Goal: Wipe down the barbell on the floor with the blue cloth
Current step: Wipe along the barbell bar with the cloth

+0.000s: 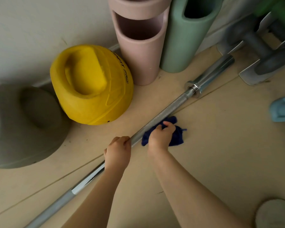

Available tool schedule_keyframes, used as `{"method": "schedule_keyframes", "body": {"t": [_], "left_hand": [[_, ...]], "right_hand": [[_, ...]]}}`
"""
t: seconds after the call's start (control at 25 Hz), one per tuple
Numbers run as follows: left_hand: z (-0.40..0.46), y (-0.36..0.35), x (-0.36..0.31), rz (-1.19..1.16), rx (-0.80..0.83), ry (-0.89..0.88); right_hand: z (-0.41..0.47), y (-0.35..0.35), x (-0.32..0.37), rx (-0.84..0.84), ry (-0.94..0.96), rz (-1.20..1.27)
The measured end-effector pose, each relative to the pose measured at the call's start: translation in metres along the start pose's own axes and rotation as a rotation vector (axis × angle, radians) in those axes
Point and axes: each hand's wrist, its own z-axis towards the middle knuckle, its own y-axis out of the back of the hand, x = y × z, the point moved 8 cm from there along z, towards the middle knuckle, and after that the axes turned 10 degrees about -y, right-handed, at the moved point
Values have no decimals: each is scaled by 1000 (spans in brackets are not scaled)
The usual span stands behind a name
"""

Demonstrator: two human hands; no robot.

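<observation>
A long steel barbell (169, 107) lies on the tan floor, running diagonally from the lower left to the upper right, with its collar and sleeve (209, 74) at the far end. My left hand (118, 152) grips the shaft near its middle, fingers curled over it. Just beyond, my right hand (162, 134) grips a bunched dark blue cloth (178, 137) that lies against the bar's near side and on the floor. Part of the shaft is hidden under my left hand and forearm.
A yellow weighted ball (92, 84) and a grey one (23, 125) sit left of the bar. Pink (140, 51) and green (183, 37) foam rollers stand against the wall. Dumbbells (260, 51) lie at the upper right, a light blue object (283, 109) at the right edge.
</observation>
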Motion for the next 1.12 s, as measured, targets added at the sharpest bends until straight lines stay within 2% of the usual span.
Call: {"method": "schedule_keyframes", "body": {"t": [0.12, 0.24, 0.36, 0.48, 0.56, 0.64, 0.72, 0.84, 0.92, 1.0, 1.12], "left_hand": [[-7, 0, 9, -103, 26, 19], [-6, 2, 13, -154, 45, 35], [-3, 3, 16, -165, 68, 82], [-2, 1, 19, -138, 90, 94], [-4, 3, 25, -150, 62, 84], [-8, 7, 29, -283, 24, 96], [-11, 10, 25, -379, -7, 94], [-15, 17, 22, -525, -37, 118], [-20, 20, 22, -607, -48, 129], [-22, 21, 20, -621, -21, 103], [-25, 18, 20, -602, 33, 73]], "right_hand": [[4, -4, -20, 78, -86, -69], [27, 3, -16, 5, -270, 42], [4, -8, -38, 42, -257, 171], [-34, -22, -91, 165, -441, -52], [-27, -28, -83, 235, -397, 24], [-17, -20, -63, 166, -255, 31], [-29, -14, -41, 157, -53, -85], [-70, -35, -28, 274, 482, -569], [-87, -62, -44, 344, 804, -1065], [-83, -72, -51, 337, 1079, -1507], [-72, -64, -36, 364, 1275, -1658]]}}
